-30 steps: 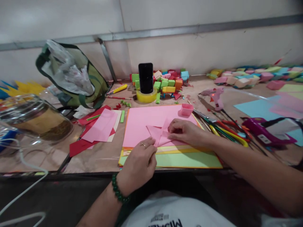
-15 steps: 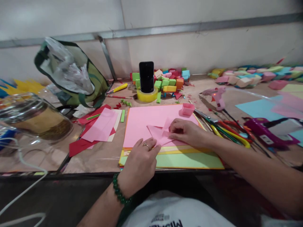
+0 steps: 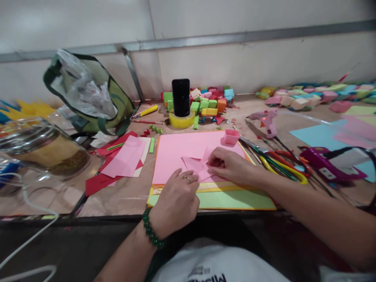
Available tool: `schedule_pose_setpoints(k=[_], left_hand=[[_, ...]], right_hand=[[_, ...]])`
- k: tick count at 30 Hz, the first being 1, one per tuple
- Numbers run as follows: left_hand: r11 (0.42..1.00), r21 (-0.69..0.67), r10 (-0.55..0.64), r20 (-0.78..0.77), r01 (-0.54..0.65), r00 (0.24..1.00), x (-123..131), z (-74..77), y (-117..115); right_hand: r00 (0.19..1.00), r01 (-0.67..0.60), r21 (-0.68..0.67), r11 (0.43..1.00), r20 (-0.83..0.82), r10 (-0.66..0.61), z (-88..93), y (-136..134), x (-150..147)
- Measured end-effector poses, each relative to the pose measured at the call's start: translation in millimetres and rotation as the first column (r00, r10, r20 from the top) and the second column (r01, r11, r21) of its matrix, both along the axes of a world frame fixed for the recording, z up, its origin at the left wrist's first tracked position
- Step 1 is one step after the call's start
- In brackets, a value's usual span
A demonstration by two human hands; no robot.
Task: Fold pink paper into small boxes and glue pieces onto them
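A piece of pink paper (image 3: 193,164) with folded flaps lies on a stack of coloured sheets (image 3: 173,152), pink on top, with yellow and green edges at the front. My right hand (image 3: 232,166) pinches a raised flap at the paper's right side between thumb and fingers. Along its near left edge rests my left hand (image 3: 178,197), fingers stretched out and pressing on the paper; it wears a ring and a green bead bracelet. Beyond my right hand, a small open pink paper box (image 3: 232,136) stands at the stack's far right corner.
Pink and red paper pieces (image 3: 125,156) lie left of the stack, near a glass jar (image 3: 64,150) and a green bag (image 3: 117,105). A phone (image 3: 181,97) stands in a yellow tape roll (image 3: 182,120). Scissors, pliers and a glue gun (image 3: 267,119) are on the right.
My left hand has shifted slightly right along the pink paper's near edge. My right hand keeps its pinch on the flap, almost in the same place.
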State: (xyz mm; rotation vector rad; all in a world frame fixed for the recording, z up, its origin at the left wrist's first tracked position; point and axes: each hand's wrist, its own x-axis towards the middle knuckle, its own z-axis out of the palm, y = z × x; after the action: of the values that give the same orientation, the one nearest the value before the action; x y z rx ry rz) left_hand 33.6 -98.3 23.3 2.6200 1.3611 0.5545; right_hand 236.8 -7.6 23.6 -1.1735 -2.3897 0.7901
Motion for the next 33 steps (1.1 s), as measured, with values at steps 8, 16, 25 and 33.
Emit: schedule_pose_setpoints(k=[8,16,25,33], left_hand=[[1.0,0.015,-0.004,-0.092,0.005,0.996,8,8.1,5],[1.0,0.008,0.017,-0.079,-0.016,0.997,8,10.1,4],[0.998,0.049,0.055,-0.171,-0.047,0.984,21,7.1,-5],[0.999,0.034,0.017,-0.141,-0.012,0.99,13,6.2,-2]], right_hand=[[0.971,0.118,0.118,0.986,0.193,-0.14,9.6,-14,-2],[0.98,0.144,0.126,0.981,0.121,-0.16,-5.9,-5,37],[0.958,0.131,0.284,0.95,0.211,-0.195,11.7,-24,15],[0.971,-0.069,0.227,0.971,0.237,0.014,16.7,-13,40]])
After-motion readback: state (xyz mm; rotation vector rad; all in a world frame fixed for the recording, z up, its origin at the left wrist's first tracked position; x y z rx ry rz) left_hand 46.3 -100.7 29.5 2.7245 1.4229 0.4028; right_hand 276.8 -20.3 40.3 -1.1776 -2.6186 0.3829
